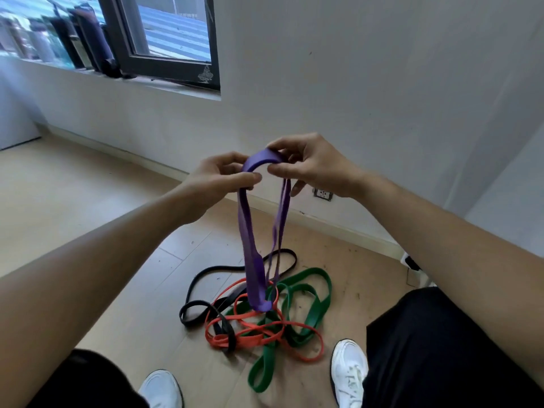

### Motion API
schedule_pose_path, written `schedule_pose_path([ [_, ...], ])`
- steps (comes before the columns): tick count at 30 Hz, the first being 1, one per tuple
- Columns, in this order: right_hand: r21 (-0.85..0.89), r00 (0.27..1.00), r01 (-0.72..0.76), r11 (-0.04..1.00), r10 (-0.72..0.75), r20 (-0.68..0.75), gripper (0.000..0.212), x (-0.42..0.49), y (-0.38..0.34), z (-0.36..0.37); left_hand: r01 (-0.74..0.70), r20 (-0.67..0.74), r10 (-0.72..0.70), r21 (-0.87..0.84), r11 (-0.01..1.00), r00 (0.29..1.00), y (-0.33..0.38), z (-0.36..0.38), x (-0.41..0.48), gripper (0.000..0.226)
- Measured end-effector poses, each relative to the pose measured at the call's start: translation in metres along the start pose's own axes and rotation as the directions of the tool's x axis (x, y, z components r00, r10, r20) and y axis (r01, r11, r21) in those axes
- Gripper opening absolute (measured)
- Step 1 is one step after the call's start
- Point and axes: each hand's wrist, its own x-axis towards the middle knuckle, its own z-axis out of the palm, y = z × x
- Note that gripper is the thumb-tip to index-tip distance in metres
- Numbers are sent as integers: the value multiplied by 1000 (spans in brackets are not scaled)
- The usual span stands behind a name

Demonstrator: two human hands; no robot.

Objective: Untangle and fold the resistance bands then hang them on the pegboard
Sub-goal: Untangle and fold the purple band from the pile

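White walls (368, 83) and a pale wood floor (88, 201) make up this corner of the room, with a window (164, 30) up at the left. No pegboard shows from here, so I'd say the job has barely begun: nothing is folded and nothing is hung.

Most of the work sits on the floor between the person's shoes (348, 375), a short way out from the wall's foot. There a green band (321, 293), a red band (250, 326) and a black band (192, 285) lie looped through one another in a heap.

One purple band (248, 231) is lifted out of it. It hangs in long strands down to the top of the heap; whether its low end is free I cannot tell. Its upper bend arches between the two hands. The left hand (223, 178) pinches one side of the bend, and the right hand (312, 169) pinches the other with curled fingers.
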Motion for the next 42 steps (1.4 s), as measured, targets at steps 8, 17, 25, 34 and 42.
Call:
schedule_pose_path([
  [8, 9, 996, -83, 997, 83, 40, 40, 6, 9, 20, -92, -64, 92, 0, 996, 994, 4, 4, 2, 46],
  [17, 171, 995, -82, 982, 90, -41, 29, 10, 10, 13, -96, -118, 96, 6, 995, 988, -1, -20, -1, 36],
  [25, -85, 992, 99, 991, -106, -75, 33, 22, -23, 2, -36, 33, 36, 7, 999, 999, -11, -14, -6, 40],
  [34, 163, 992, 83, 983, -65, -111, 29, 11, -26, -14, -13, 82, 21, -94, 995, 996, -10, 27, -5, 62],
  [42, 416, 979, 108, 903, -25, -200, 27, 5, -25, -25, -1, 69, 10, -124, 992, 998, -12, 57, 5, 48],
])
